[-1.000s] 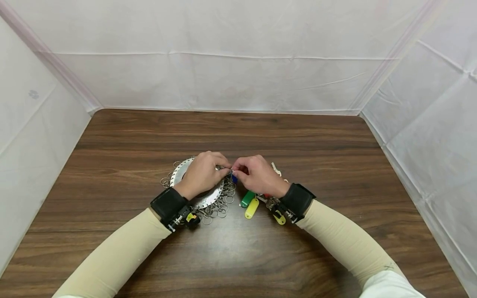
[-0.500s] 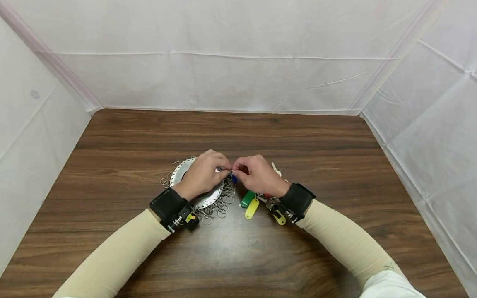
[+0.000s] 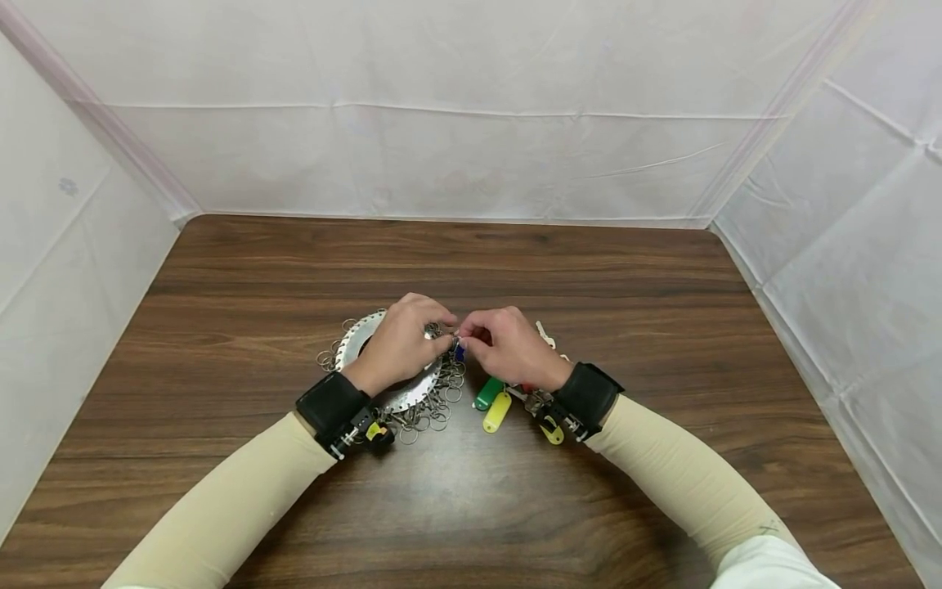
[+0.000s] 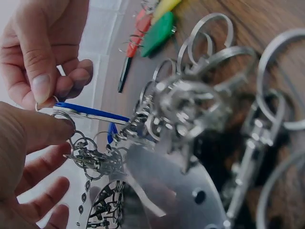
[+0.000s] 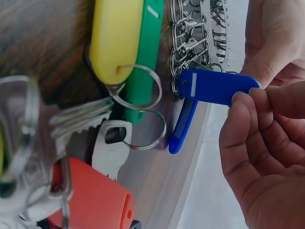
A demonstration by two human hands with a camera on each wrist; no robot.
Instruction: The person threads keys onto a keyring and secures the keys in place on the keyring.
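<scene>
Both hands meet over the middle of the wooden bench (image 3: 294, 270). The left hand (image 3: 401, 343) lies over a round metal disc (image 3: 353, 339) whose edge is hung with many small split rings (image 3: 430, 409). Its thumb and fingers pinch a small ring (image 4: 64, 114) at the end of a blue key tag (image 5: 217, 87), right at the disc's rim. The right hand (image 3: 508, 348) comes in from the other side, its fingertips (image 5: 245, 102) curled and pinching the same blue tag at its far end, so the tag sits between the two hands, touching both.

A second blue tag (image 5: 183, 126) hangs just below the first. Just beside the right hand, toward the person, a green tag (image 3: 487, 393) and a yellow tag (image 3: 497, 411) lie side by side on the bench, each with its own ring. The right wrist view also shows metal keys (image 5: 93, 121) and an orange-red tag (image 5: 93, 200) close to them.

White sheeting (image 3: 471, 106) walls the bench on three sides. Both forearms wear cream sleeves (image 3: 243, 491) and black wrist straps (image 3: 331, 405).
</scene>
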